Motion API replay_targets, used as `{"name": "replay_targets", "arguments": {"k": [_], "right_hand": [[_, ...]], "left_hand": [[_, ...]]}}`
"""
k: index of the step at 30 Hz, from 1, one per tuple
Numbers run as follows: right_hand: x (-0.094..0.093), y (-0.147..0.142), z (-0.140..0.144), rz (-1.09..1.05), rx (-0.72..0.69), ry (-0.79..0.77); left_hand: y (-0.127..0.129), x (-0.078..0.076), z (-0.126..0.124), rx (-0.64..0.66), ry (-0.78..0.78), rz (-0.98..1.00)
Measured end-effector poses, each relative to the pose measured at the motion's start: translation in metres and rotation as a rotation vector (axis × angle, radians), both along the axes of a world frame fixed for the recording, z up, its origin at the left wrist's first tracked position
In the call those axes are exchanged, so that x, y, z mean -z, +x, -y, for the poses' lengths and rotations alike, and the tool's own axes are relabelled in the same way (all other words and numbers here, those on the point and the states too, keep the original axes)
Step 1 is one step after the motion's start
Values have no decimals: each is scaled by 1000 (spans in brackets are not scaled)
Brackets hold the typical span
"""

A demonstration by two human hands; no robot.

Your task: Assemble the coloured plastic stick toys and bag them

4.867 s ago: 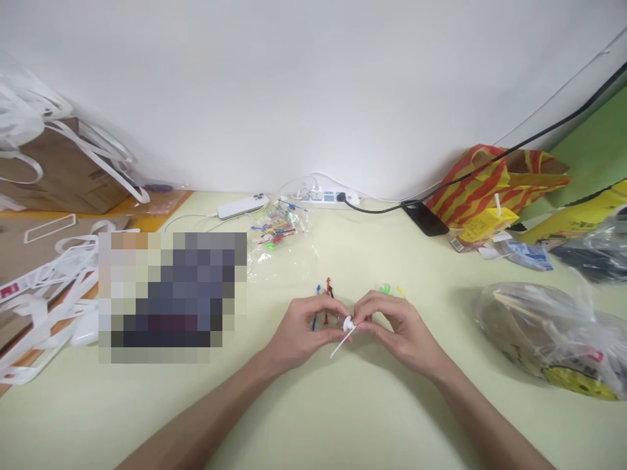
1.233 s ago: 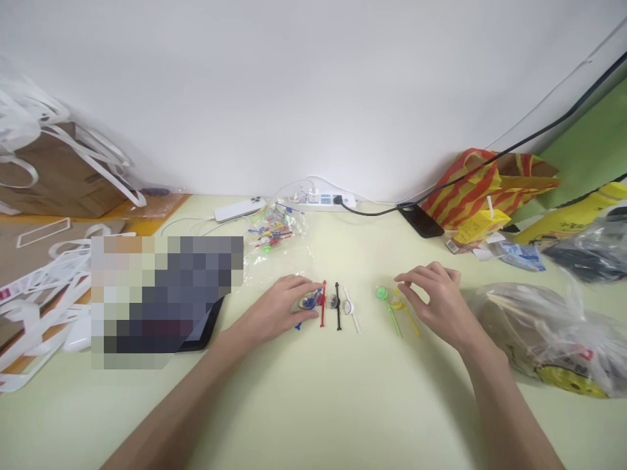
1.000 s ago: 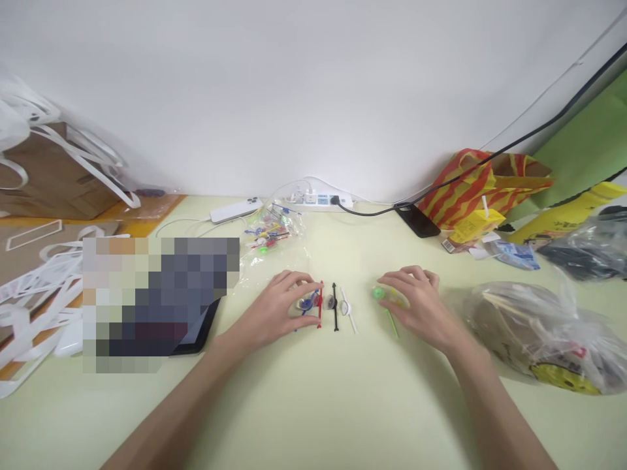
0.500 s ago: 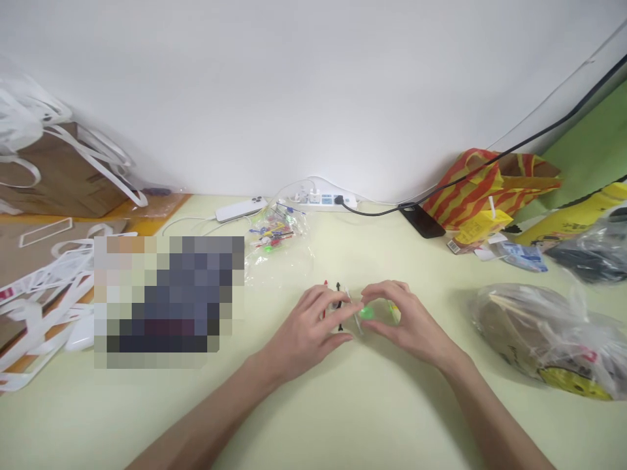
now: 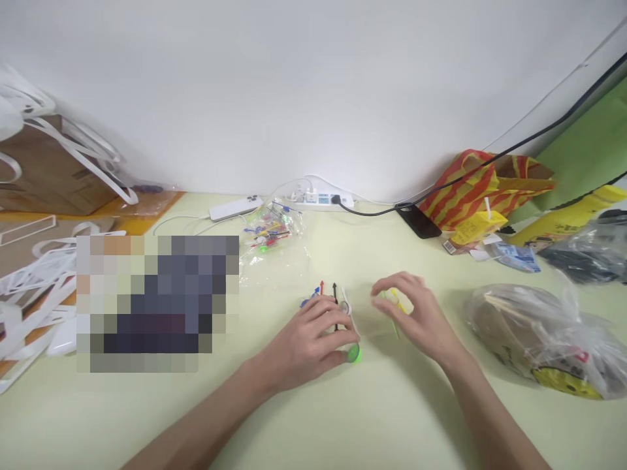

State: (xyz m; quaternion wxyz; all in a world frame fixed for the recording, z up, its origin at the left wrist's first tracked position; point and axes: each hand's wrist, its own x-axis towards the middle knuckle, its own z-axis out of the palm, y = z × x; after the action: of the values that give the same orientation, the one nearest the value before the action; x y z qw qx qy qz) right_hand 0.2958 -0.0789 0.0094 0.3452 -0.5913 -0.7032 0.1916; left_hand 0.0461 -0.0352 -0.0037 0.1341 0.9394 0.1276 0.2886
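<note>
Since half a second ago, both hands have drawn apart, and the green disc that sat between them now lies at the near tip of the left hand.

On a pale yellow-green tabletop [image 5: 313, 418], the left hand [image 5: 313, 339] rests palm down, fingers curled loosely over a small row of thin plastic sticks. Its thumb and fingertip touch the green disc [image 5: 353, 354], a small bright round piece; whether they pinch it or only rest against it cannot be told. Just beyond the knuckles the tops of a blue stick [image 5: 309, 301], a red stick [image 5: 322, 288], a black stick [image 5: 335, 290] and a white stick [image 5: 345, 307] poke out side by side, pointing away from the person.

Near it, the right hand [image 5: 416, 316] hovers with fingers curved and spread, gripping nothing firmly. Beneath its fingertips lie a yellow stick [image 5: 398, 300] and a thin green stick [image 5: 394, 328]; contact is too blurred to judge.

Farther back, a clear plastic bag of coloured sticks [image 5: 272, 238] sits near a white power strip [image 5: 321, 196] along the wall. At the right edge lies a crumpled clear bag with brown contents [image 5: 533, 329], and behind it a red and yellow striped bag [image 5: 482, 179]. At the left, a blurred-out rectangle covers part of the surface, with white straps [image 5: 34, 294] beyond it.
</note>
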Motion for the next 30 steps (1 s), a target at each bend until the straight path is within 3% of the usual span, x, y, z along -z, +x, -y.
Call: {"name": "replay_targets", "arguments": {"k": [2, 5, 11, 22, 30], "right_hand": [[9, 10, -5, 182, 206, 114], [24, 18, -12, 339, 274, 129], [38, 11, -14, 404, 267, 51], [33, -1, -12, 378, 94, -1], [23, 1, -9, 284, 48, -35]], "left_hand": [[0, 0, 0, -5, -15, 8], [0, 0, 0, -18, -21, 16], [0, 0, 0, -16, -4, -7], [-4, -1, 1, 36, -18, -219], [-2, -7, 7, 58, -43, -226]]}}
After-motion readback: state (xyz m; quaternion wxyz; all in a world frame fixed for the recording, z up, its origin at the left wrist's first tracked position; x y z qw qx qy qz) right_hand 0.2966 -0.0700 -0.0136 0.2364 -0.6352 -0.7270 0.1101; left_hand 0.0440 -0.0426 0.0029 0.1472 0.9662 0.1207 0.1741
